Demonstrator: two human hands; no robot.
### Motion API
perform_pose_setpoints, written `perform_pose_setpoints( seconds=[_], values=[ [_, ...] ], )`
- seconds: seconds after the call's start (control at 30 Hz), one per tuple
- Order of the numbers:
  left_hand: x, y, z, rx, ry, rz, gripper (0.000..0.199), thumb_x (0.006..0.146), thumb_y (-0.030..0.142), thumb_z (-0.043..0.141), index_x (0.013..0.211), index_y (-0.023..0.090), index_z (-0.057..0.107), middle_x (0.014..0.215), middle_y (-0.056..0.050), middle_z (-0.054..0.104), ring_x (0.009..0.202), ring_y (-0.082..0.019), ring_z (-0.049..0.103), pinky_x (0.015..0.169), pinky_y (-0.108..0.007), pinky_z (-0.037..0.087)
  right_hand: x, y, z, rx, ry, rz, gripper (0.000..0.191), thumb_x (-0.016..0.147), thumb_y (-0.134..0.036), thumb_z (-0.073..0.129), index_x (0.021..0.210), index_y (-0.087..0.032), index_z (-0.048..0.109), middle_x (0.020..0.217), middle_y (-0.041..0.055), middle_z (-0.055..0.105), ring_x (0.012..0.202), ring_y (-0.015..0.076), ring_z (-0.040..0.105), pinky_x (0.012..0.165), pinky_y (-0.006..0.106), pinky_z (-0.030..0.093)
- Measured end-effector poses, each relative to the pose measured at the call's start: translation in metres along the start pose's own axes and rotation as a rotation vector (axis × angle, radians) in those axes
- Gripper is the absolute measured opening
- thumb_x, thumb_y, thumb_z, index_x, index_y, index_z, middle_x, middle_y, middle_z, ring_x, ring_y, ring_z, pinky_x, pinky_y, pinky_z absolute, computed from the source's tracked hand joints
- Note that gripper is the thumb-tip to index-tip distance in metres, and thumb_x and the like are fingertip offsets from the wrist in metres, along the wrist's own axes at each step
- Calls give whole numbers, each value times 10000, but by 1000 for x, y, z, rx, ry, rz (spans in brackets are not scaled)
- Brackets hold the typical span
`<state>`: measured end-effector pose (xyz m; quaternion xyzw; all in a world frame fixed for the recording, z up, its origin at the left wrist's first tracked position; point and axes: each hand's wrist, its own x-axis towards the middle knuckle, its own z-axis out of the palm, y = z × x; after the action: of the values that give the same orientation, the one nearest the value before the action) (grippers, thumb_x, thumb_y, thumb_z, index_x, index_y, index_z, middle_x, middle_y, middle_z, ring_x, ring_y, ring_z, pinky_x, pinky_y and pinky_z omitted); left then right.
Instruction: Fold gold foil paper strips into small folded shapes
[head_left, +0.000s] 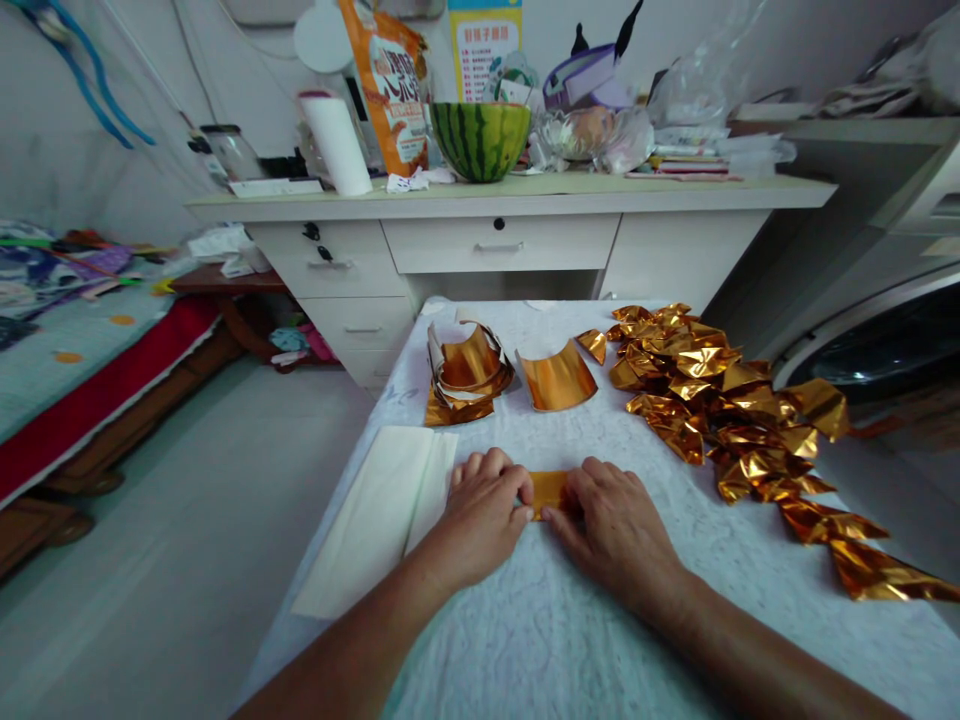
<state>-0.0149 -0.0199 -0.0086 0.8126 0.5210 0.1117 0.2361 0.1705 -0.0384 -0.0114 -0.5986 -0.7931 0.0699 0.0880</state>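
Note:
Between my two hands lies a small piece of gold foil paper [550,494], flat on the cloth-covered table. My left hand [487,505] pinches its left end, fingers bent. At the right end, my right hand [611,515] has its fingers curled over the foil, hiding that edge. Just beyond my hands, a curved sheet of gold foil paper [557,378] rests on the cloth. Left of it sits a loose stack of curled gold sheets [469,365] with white backs. Beside my left forearm are flat sheets of pale paper [367,515].
A heap of folded gold foil pieces [697,390] spreads along the table's right side. Behind the table stands a white desk [502,245] bearing a cut watermelon [480,140], an orange pouch [394,95] and a paper roll [337,145]. A washing machine [892,270] is at right.

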Motion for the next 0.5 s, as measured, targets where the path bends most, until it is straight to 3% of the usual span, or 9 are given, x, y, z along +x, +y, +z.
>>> perform_pose_setpoints(
  seconds=[0.17,0.5],
  values=[
    [0,0,-1,-21,4,-2,70,846,276,586,903,244,561,1024,-5,527,1021,-214,450,875,-368,317,-1,-1,0,-22,6,7,386,891,-548,493,826,-181,594,840,76,580,768,228,534,707,351,347],
    [1,2,-1,-13,-13,-35,77,812,268,589,881,242,568,1013,-8,529,1016,-228,452,868,-385,315,-2,-1,-2,30,-13,5,223,894,-404,535,845,-189,565,862,68,570,781,225,529,707,348,341]
  ],
)
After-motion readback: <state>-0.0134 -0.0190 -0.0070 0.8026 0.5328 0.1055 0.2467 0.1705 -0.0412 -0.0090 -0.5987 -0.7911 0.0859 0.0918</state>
